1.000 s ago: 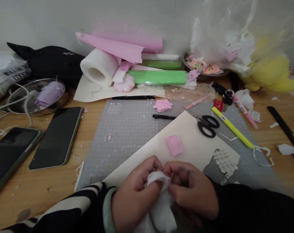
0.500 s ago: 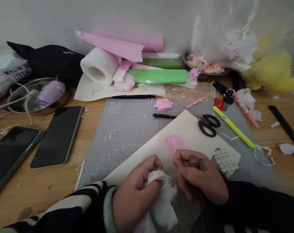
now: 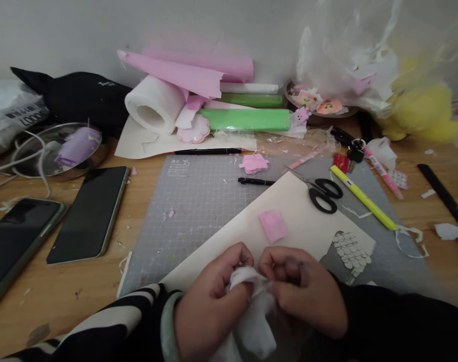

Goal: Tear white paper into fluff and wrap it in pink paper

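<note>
A wad of white fluffy stuffing (image 3: 251,322) sits between both hands at the near edge of the desk. My left hand (image 3: 210,306) is closed around its left side. My right hand (image 3: 304,291) pinches the top of the wad with curled fingers, touching the left fingertips. Under the hands lies a cream card sheet (image 3: 289,221) with a small pink paper piece (image 3: 273,225) on it, just beyond my knuckles. The sheet rests on a grey cutting mat (image 3: 199,201).
Black scissors (image 3: 321,191), a yellow marker (image 3: 363,198) and a black pen (image 3: 256,181) lie on the mat's far side. Two phones (image 3: 89,213) (image 3: 13,244) lie at the left. Paper rolls (image 3: 199,95), a metal bowl (image 3: 59,151) and a yellow plush (image 3: 421,110) stand behind.
My right hand pulled a tuft away to the right half a second ago, then came back against the wad and the left fingertips. The left hand stayed put.
</note>
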The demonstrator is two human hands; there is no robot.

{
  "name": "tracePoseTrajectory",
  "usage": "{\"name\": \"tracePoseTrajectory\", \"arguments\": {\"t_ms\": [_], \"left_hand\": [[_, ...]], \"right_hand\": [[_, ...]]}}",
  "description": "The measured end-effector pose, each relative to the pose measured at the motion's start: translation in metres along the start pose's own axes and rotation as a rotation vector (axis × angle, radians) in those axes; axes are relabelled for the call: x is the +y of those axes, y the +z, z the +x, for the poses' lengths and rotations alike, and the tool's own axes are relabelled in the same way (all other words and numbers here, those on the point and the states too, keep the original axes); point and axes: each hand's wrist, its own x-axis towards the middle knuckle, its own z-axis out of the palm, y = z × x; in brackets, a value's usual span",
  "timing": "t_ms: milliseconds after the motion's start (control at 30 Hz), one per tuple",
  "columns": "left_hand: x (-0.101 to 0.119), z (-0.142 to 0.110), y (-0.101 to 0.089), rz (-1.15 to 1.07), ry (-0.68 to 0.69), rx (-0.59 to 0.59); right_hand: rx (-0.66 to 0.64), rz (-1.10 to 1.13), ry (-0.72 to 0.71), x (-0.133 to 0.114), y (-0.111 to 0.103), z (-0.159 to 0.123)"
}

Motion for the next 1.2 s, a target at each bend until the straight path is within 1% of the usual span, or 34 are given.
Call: {"name": "tracePoseTrajectory", "arguments": {"t_ms": [100, 200, 267, 400, 500, 567, 700, 767, 867, 900, 1000, 1033, 1067, 1167, 1200], "left_hand": [[0.0, 0.0, -0.001, 0.02, 0.003, 0.002], [0.0, -0.001, -0.001, 0.026, 0.021, -0.003], [0.001, -0.001, -0.002, 0.03, 0.01, 0.0], [0.001, -0.001, -0.001, 0.057, -0.004, 0.012], [0.0, -0.001, -0.001, 0.041, 0.021, 0.003], [-0.001, -0.001, -0.001, 0.016, 0.008, -0.008], [-0.001, -0.002, -0.002, 0.043, -0.012, 0.004], [-0.001, -0.002, -0.002, 0.05, 0.005, 0.009], [0.001, -0.001, -0.002, 0.042, 0.009, 0.007], [0.001, -0.001, -0.001, 0.044, 0.002, 0.008], [0.002, -0.001, 0.0, 0.048, -0.023, 0.004], [0.003, -0.001, 0.0, 0.042, -0.021, 0.0], [0.003, 0.0, 0.0, 0.035, -0.014, -0.004], [0.003, 0.0, 0.001, 0.043, -0.003, 0.004], [0.003, 0.0, 0.001, 0.051, -0.011, 0.01]], "right_hand": [[-0.023, 0.044, 0.002, 0.004, -0.001, 0.002], [-0.035, 0.017, -0.049, 0.005, -0.003, 0.003], [-0.041, 0.019, -0.068, 0.002, -0.006, 0.003], [0.012, 0.084, -0.088, -0.005, -0.008, 0.002], [0.042, -0.02, -0.098, -0.003, -0.004, 0.001], [0.016, -0.049, -0.068, -0.001, -0.002, 0.002], [-0.018, 0.107, -0.034, -0.002, -0.004, 0.003], [-0.006, 0.096, -0.057, -0.002, -0.004, 0.003], [0.028, -0.025, -0.098, -0.001, -0.001, 0.001], [0.055, -0.021, -0.096, -0.001, 0.0, 0.0], [0.032, 0.071, -0.055, -0.004, -0.001, -0.001], [0.027, 0.095, -0.065, -0.004, -0.001, -0.001], [0.022, 0.077, -0.063, -0.004, -0.001, 0.0], [0.096, 0.002, -0.101, -0.002, -0.001, 0.001], [0.082, 0.024, -0.096, -0.002, -0.002, 0.001]]}}
